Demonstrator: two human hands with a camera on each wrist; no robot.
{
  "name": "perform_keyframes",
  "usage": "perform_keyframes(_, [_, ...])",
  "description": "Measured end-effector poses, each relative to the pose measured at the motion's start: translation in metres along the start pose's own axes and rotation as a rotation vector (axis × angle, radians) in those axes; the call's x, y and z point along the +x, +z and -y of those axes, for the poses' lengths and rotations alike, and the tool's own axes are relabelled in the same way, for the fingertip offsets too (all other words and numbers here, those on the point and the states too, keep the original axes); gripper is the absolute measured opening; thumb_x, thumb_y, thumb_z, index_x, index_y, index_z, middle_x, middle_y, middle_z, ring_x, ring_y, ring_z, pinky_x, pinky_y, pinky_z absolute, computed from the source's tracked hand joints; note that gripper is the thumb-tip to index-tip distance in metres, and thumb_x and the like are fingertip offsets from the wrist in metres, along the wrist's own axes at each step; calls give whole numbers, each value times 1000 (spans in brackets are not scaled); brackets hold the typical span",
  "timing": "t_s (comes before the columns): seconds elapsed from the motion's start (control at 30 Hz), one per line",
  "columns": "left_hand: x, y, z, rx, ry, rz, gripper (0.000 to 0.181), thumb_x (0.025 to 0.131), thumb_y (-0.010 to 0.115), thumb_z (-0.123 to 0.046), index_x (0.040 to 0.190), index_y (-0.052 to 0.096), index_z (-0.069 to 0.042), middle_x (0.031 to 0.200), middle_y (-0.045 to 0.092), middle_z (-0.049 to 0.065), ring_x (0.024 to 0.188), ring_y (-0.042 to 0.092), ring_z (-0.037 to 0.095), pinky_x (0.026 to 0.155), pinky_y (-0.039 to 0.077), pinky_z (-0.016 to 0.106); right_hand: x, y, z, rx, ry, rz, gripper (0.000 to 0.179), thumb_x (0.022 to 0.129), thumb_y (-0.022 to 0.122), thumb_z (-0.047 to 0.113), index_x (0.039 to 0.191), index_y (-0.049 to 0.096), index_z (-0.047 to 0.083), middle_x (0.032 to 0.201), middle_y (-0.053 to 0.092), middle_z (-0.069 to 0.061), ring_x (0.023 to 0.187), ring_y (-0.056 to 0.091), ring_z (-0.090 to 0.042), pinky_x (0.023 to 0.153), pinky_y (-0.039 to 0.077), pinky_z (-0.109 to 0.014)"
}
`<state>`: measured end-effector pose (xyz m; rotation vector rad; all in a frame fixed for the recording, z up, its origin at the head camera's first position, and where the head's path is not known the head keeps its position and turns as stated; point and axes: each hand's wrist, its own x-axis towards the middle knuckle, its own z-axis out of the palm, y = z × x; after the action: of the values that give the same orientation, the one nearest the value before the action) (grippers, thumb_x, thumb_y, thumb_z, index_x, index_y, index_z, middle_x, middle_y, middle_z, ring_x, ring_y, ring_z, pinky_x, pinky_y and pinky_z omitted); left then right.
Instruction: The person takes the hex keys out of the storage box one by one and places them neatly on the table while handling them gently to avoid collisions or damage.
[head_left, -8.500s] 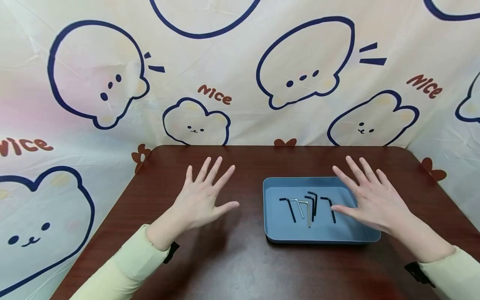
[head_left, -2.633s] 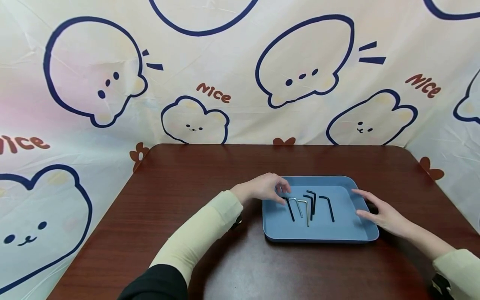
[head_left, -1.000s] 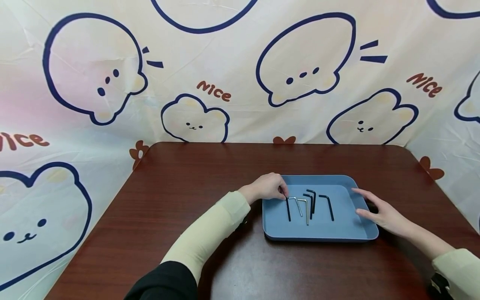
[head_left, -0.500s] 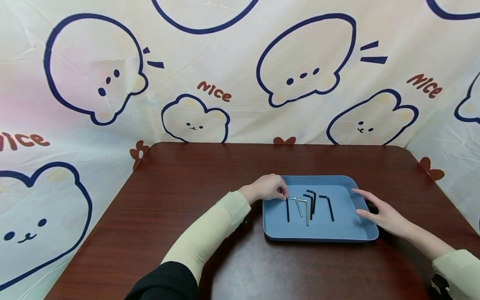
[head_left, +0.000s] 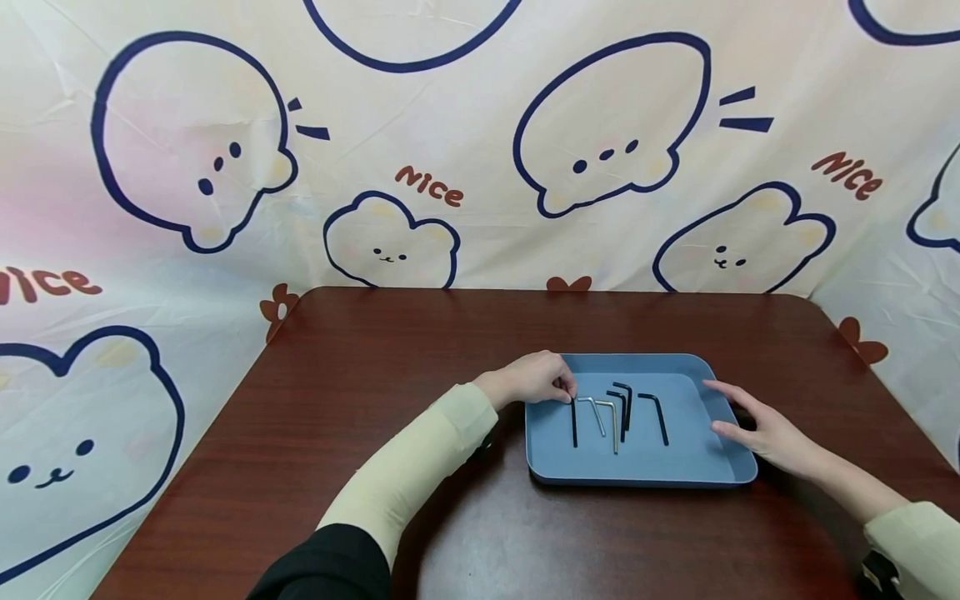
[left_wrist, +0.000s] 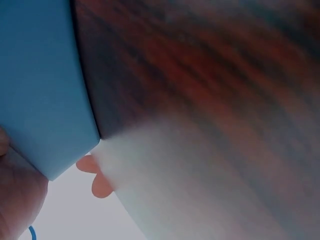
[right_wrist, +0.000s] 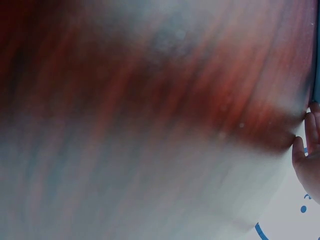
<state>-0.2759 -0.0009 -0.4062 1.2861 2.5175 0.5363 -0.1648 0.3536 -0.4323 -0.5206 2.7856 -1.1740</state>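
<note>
In the head view, a blue tray [head_left: 697, 467] holds several L-shaped hex keys, some black and some silver. My left hand [head_left: 534, 377] reaches over the tray's left rim and pinches the leftmost black hex key [head_left: 574, 425] at its upper, bent end, which the fingers hide. Just right of it lie a small silver hex key [head_left: 599, 419] and a longer silver one [head_left: 615, 429]. Two black hex keys [head_left: 628, 408] sit close together beyond these, and a separate black hex key [head_left: 660, 419] lies further right. My right hand [head_left: 776, 433] rests at the tray's right rim, thumb and index finger spread.
The tray stands on a dark brown wooden table [head_left: 337, 400], right of its middle. A pale cloth [head_left: 480, 125] printed with blue bear outlines hangs behind the table and along both sides. The left wrist view shows a tray corner [left_wrist: 50, 100].
My left hand came from open above the table to pinching the leftmost black hex key, which has swung from slanted to nearly straight. My right hand moved to the tray's right rim and stays there.
</note>
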Motion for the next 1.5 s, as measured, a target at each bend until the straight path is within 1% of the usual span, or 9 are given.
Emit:
perform_keyframes(0.33, [-1, -2, 0, -58, 26, 3, 6, 90, 71, -14, 93, 76, -11, 84, 67, -6, 77, 57, 6, 72, 46, 14, -1, -1, 2, 1, 15, 1, 64, 94, 64, 16, 146, 31, -1, 144, 28, -35, 122, 31, -56, 88, 27, -76])
perform_keyframes(0.6, [-1, -3, 1, -98, 28, 2, 6, 89, 71, -14, 92, 75, -11, 84, 67, -6, 75, 57, 5, 72, 47, 14, 1, 0, 1, -3, 6, -3, 63, 94, 64, 15, 145, 31, -2, 143, 30, -35, 121, 32, -55, 88, 28, -76])
perform_keyframes(0.83, [-2, -5, 1, -121, 51, 2, 5, 89, 71, -13, 91, 75, -11, 83, 67, -5, 75, 57, 5, 71, 47, 14, 0, 0, 1, 3, 12, 4, 64, 95, 63, 15, 146, 30, -2, 143, 28, -36, 121, 32, -56, 87, 28, -76])
perform_keyframes(1.07, [-4, -9, -1, -141, 72, -11, 6, 88, 72, -13, 92, 76, -10, 82, 67, -7, 72, 57, 6, 68, 48, 15, 1, 0, 1, 5, 25, 4, 64, 94, 64, 15, 146, 30, -1, 144, 28, -36, 122, 31, -56, 88, 28, -76])
perform_keyframes(1.3, [-8, -15, -7, -155, 77, -9, 7, 88, 72, -14, 93, 76, -10, 82, 67, -7, 71, 57, 6, 67, 48, 16, 1, 0, 1, -9, 24, -3, 64, 94, 64, 13, 146, 30, -1, 143, 29, -35, 121, 33, -55, 88, 30, -75])
perform_keyframes(1.5, [-16, -24, -10, -152, 55, -14, 9, 88, 73, -14, 95, 76, -10, 83, 67, -7, 74, 56, 8, 68, 48, 17, 1, 1, 1, 0, 20, 0, 64, 94, 64, 15, 146, 30, -2, 143, 29, -35, 122, 32, -56, 88, 28, -76])
